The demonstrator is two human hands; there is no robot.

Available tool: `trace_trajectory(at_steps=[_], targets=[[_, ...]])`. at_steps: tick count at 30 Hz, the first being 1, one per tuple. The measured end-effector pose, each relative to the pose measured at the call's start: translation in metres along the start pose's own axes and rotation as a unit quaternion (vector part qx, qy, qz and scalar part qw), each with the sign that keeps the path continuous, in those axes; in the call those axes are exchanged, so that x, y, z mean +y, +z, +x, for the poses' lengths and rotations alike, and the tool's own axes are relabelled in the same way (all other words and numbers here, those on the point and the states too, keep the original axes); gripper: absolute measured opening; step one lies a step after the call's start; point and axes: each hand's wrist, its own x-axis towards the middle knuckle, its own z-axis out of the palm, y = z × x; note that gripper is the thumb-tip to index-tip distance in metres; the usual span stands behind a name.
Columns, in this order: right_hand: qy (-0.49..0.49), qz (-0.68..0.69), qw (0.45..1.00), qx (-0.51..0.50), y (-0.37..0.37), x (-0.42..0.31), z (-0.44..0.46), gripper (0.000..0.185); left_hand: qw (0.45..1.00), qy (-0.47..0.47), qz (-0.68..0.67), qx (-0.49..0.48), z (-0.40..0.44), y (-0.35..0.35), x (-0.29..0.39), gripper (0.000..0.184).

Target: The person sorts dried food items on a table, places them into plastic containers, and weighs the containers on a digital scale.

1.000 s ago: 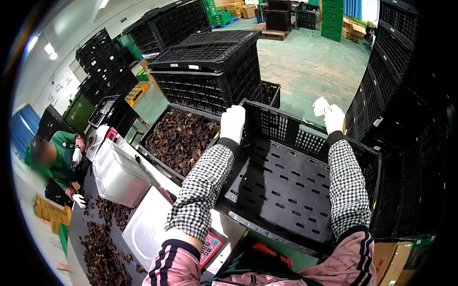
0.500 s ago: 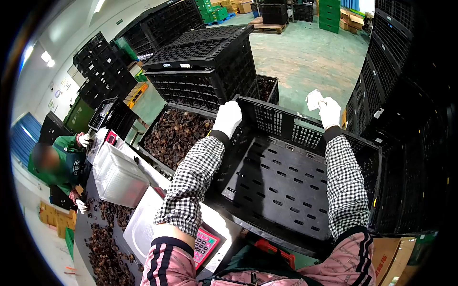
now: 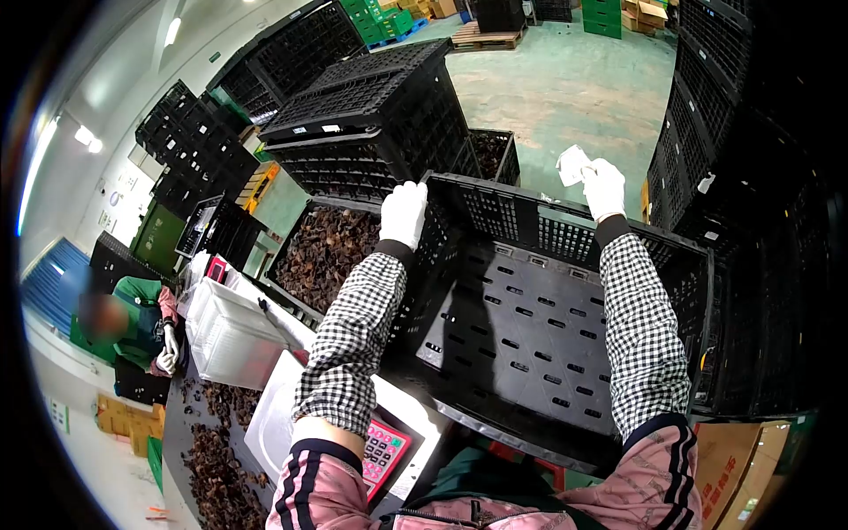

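A large black plastic crate (image 3: 521,327) with a slotted floor sits right in front of me, nothing lying in it. At its far left corner, my left hand (image 3: 404,215), in a white glove, is closed with the fingers curled over the rim. Above the far rim on the right is my right hand (image 3: 605,189), also gloved. Its fingers pinch a small crumpled piece of white paper (image 3: 572,164). The paper stands clear of the crate wall.
Left of the crate is another crate of dark dried pieces (image 3: 325,252). A scale with a red keypad (image 3: 384,449) and clear plastic containers (image 3: 231,331) are beside the dark table (image 3: 181,424). A co-worker (image 3: 137,322) is at left. Black crates (image 3: 698,132) tower at right.
The view has shifted slightly. Both my hands keep their places on and above the crate rim, the right still with the paper. The co-worker's hands have come together.
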Motion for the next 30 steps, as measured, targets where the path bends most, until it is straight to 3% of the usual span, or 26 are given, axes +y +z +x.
trace_trajectory(at_steps=[2,3,4,6,7,12,15,19,20,22,24,26,27,28,30], targets=[[0.002,0.001,1.0,0.006,0.0,-0.004,0.0,0.018,0.999,-0.031,0.01,0.003,0.004,0.016,-0.002,0.023],[-0.002,0.013,1.0,0.012,-0.001,-0.003,0.0,0.018,0.998,-0.034,-0.037,0.044,0.002,0.016,-0.002,0.013],[-0.007,0.025,1.0,0.015,-0.003,-0.002,0.001,0.018,0.997,-0.043,-0.055,0.015,0.002,0.007,-0.003,0.019],[0.013,0.029,0.999,0.004,-0.008,-0.011,0.002,0.017,0.986,0.023,-0.12,0.116,-0.013,-0.021,0.003,0.028],[0.013,0.014,1.0,0.014,-0.007,-0.015,0.0,0.016,0.983,0.028,-0.151,0.097,-0.023,-0.037,0.006,0.037],[-0.033,0.084,0.996,0.017,-0.005,-0.02,0.002,0.011,0.962,0.091,-0.237,0.101,-0.108,-0.122,0.009,0.04],[0.003,0.231,0.971,-0.068,-0.007,-0.066,-0.016,0.014,0.956,0.055,-0.267,0.108,-0.149,-0.169,0.005,0.038],[0.014,0.38,0.896,-0.23,-0.008,-0.196,-0.077,0.012,0.922,0.032,-0.354,0.156,-0.187,-0.226,0.013,0.032],[0.008,0.42,0.869,-0.262,-0.009,-0.229,-0.096,0.011,0.931,0.049,-0.3,0.203,-0.196,-0.232,0.016,0.028],[-0.004,0.42,0.829,-0.369,-0.012,-0.281,-0.127,0.01,0.946,0.027,-0.287,0.149,-0.214,-0.268,0.016,0.026],[0.033,0.475,0.764,-0.436,-0.019,-0.333,-0.156,0.011,0.949,-0.005,-0.233,0.211,-0.236,-0.287,0.011,0.03],[0.039,0.477,0.732,-0.485,-0.023,-0.377,-0.182,0.013,0.953,-0.091,-0.119,0.262,-0.264,-0.305,0.001,0.043],[0.054,0.485,0.706,-0.513,-0.02,-0.398,-0.198,0.013,0.961,-0.164,-0.012,0.224,-0.282,-0.319,-0.002,0.059],[0.07,0.492,0.681,-0.538,-0.018,-0.419,-0.213,0.013,0.958,-0.18,0.024,0.223,-0.3,-0.315,-0.016,0.07],[0.051,0.454,0.645,-0.613,-0.033,-0.456,-0.229,0.013,0.944,-0.219,0.111,0.219,-0.322,-0.338,-0.026,0.071]])
